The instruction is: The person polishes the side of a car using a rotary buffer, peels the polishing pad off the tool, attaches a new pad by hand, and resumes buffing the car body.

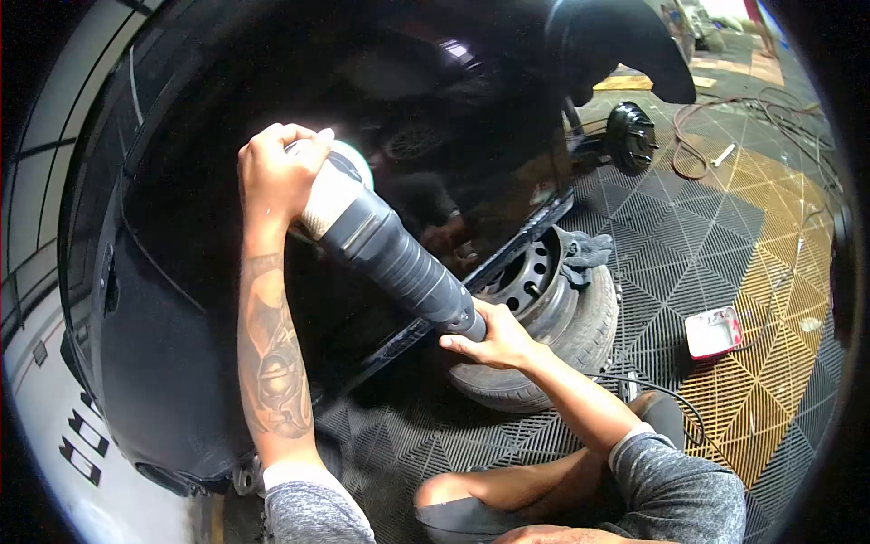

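A black and pale car polisher [408,263] lies diagonally across the view, its round pad [355,161] up against the glossy black car panel [381,86]. On top of the polisher's head, my left hand [283,172] is closed with its fingers curled over the front. Lower right, my right hand [497,337] wraps round the rear end of the grip. The pad's far side is hidden behind the head. Reflections of light show on the panel around the tool.
Below the car's sill, a wheel with a tyre [589,335] lies flat, a dark glove [587,254] on its rim. A small red and white tub [713,334] stands on the tiled floor mat [671,218]. Behind are a bare wheel hub [632,138] and a coiled hose [689,159].
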A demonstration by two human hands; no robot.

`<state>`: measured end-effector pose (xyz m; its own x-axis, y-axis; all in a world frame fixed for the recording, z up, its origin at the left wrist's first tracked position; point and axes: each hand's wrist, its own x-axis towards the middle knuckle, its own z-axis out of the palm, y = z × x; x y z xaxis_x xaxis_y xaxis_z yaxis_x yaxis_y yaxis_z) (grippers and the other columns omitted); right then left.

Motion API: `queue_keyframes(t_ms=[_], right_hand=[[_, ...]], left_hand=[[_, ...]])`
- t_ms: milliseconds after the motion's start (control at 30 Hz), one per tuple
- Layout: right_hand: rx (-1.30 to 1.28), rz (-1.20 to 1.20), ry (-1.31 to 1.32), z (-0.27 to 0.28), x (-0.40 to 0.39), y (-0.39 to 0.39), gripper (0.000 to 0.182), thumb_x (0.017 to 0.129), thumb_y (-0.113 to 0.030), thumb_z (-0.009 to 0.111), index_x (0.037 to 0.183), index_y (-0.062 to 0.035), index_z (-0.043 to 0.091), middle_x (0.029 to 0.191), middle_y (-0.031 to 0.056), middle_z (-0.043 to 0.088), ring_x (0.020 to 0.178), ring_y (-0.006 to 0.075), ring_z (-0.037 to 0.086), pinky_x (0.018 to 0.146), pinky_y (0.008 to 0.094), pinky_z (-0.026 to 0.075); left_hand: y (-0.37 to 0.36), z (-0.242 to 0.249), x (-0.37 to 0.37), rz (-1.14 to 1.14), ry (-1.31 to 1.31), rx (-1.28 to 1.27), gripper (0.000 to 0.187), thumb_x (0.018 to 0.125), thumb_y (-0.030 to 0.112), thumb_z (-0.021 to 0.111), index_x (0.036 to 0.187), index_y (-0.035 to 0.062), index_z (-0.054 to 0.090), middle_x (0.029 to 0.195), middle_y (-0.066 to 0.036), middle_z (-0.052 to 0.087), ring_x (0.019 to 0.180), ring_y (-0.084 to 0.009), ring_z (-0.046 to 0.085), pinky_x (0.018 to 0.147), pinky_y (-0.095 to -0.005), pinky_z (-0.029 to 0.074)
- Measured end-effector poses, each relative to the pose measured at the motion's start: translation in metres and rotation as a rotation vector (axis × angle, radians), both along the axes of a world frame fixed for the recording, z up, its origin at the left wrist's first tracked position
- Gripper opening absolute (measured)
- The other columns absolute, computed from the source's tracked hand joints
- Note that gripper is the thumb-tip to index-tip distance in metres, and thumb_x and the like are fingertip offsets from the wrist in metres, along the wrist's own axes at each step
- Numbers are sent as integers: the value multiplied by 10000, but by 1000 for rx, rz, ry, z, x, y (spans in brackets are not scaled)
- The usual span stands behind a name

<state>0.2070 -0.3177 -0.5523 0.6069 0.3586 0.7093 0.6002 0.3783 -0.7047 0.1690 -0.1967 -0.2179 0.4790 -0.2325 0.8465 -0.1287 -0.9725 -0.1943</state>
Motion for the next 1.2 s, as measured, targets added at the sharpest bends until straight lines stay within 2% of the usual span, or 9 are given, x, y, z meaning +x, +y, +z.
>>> queue_keyframes(t_ms=[367,400,467,600,800,833,867,1000,1200], right_hand=[[21,-119,284,-15,53,-72,485,745,-157,767,1201,-30,666,1033,151,747,972,236,712,914,370,537],[16,-115,310,-16,58,-79,481,738,-147,763,1192,-22,665,1011,140,745,947,222,705,907,367,534],[164,-206,233,-16,65,-90,298,742,-65,728,1021,-6,641,827,50,680,718,123,621,689,303,525],[134,-144,320,-25,83,-103,280,783,-69,730,1031,-36,605,777,47,665,575,89,564,529,277,474],[70,-190,360,-17,73,-106,368,728,-112,766,1054,3,640,846,80,700,701,145,616,658,325,534],[-24,-277,306,-37,87,-91,475,715,-197,798,1120,13,666,983,166,730,943,230,689,880,394,544],[5,-283,253,-39,85,-85,498,703,-222,813,1116,18,673,1020,218,725,978,284,693,906,410,537],[-12,-197,213,-12,55,-73,434,689,-158,805,1073,2,682,858,152,748,801,209,714,778,371,565],[-78,-68,156,4,21,-27,463,688,-156,739,1119,-3,667,989,224,735,980,310,727,906,413,534]], left_hand=[[-126,7,129,-39,137,65,329,769,369,796,843,48,794,794,-148,757,735,-233,743,730,-341,564],[-137,8,137,-21,199,23,363,700,416,732,865,105,820,909,-140,779,874,-306,758,835,-394,584],[-156,5,152,-44,195,44,356,701,415,729,868,115,822,922,-138,779,882,-308,758,844,-394,582],[-182,1,176,-50,188,100,348,701,442,727,872,157,829,941,-124,780,909,-321,751,858,-409,582],[-175,-4,165,-6,181,90,415,724,467,740,919,107,812,929,-139,772,885,-307,749,834,-384,575],[-165,-3,162,-21,194,106,421,745,463,733,910,82,806,920,-152,766,876,-302,748,821,-386,576],[-155,-3,155,-45,157,159,415,764,444,734,898,57,800,907,-170,757,855,-295,746,808,-390,575],[-115,1,112,-106,85,99,349,790,335,750,878,-2,773,906,-202,736,850,-327,738,791,-398,568],[-40,5,48,-127,20,45,229,797,186,752,805,-42,727,799,-202,680,772,-370,697,720,-407,532]])
